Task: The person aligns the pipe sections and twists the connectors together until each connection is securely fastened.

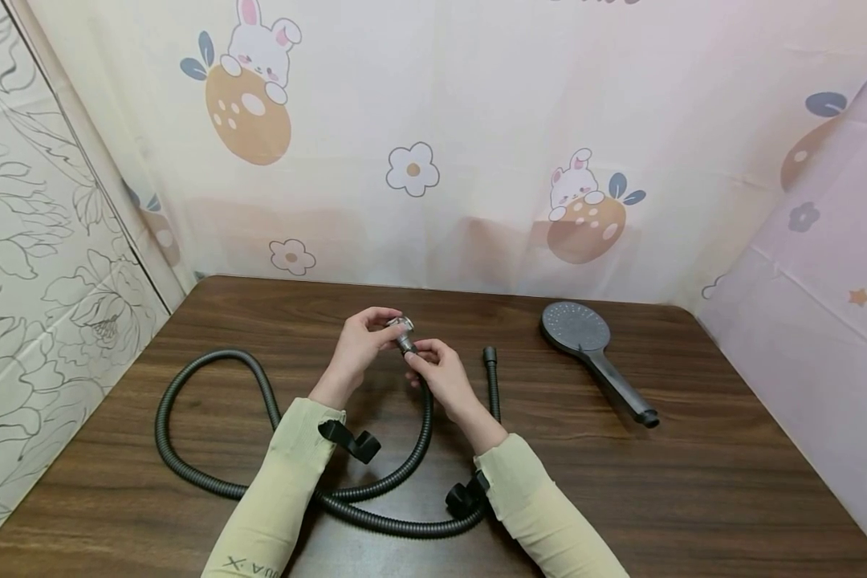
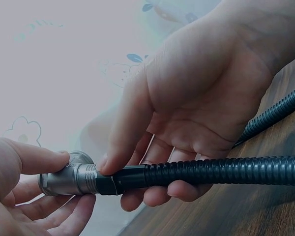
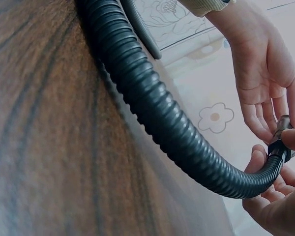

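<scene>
Above the middle of the table, my left hand (image 1: pixel 359 347) pinches a silver metal fitting (image 2: pixel 64 178) between thumb and fingers. My right hand (image 1: pixel 444 373) grips the smooth black end nut (image 2: pixel 119 180) of a ribbed black shower hose (image 1: pixel 422 437). In the left wrist view the nut meets the fitting's threaded neck, and some silver thread shows beside it. How far it is screwed on, I cannot tell. The right wrist view has the hose (image 3: pixel 152 103) curving up from the table to both hands.
A grey shower head (image 1: pixel 576 329) with a long handle lies at the right of the wooden table (image 1: pixel 694 498). The hose loops to the left, and its other end (image 1: pixel 490 357) lies right of my right hand. A patterned curtain (image 1: pixel 477 104) hangs behind.
</scene>
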Motion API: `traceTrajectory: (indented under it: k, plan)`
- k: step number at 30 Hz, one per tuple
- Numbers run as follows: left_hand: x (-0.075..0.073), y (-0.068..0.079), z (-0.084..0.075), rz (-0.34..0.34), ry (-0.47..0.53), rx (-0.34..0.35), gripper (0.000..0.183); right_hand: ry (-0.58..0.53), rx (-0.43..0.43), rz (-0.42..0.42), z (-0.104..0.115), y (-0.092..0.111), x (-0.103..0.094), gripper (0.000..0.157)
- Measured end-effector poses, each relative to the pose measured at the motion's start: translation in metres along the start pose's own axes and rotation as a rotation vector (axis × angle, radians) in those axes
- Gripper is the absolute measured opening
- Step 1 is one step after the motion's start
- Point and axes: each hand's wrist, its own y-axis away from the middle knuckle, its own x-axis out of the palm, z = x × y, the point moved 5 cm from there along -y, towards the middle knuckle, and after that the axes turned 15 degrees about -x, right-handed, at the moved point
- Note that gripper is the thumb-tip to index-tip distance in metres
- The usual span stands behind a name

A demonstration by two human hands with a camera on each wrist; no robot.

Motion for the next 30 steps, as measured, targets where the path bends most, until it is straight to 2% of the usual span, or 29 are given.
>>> traceTrajectory:
  k: [6,10,18,23,30]
  plan:
    - [0.000,0.000,-0.001,-0.003,0.014,0.005,0.027,-0.001,0.007,-0.005,0.000,-0.001,0.000,0.029]
    - [0.001,0.000,-0.001,-0.005,0.007,0.003,0.030,0.004,0.005,-0.006,-0.001,-0.001,0.000,0.029]
    - [0.002,0.000,-0.001,-0.013,-0.005,0.002,0.028,0.020,0.005,-0.011,-0.001,0.000,0.000,0.035]
    - [0.002,0.001,-0.001,-0.013,-0.007,0.012,0.032,0.007,0.010,-0.016,-0.013,-0.006,-0.002,0.034]
    - [0.001,0.001,-0.001,-0.013,-0.003,0.006,0.027,-0.016,0.000,-0.032,-0.029,-0.011,-0.003,0.033]
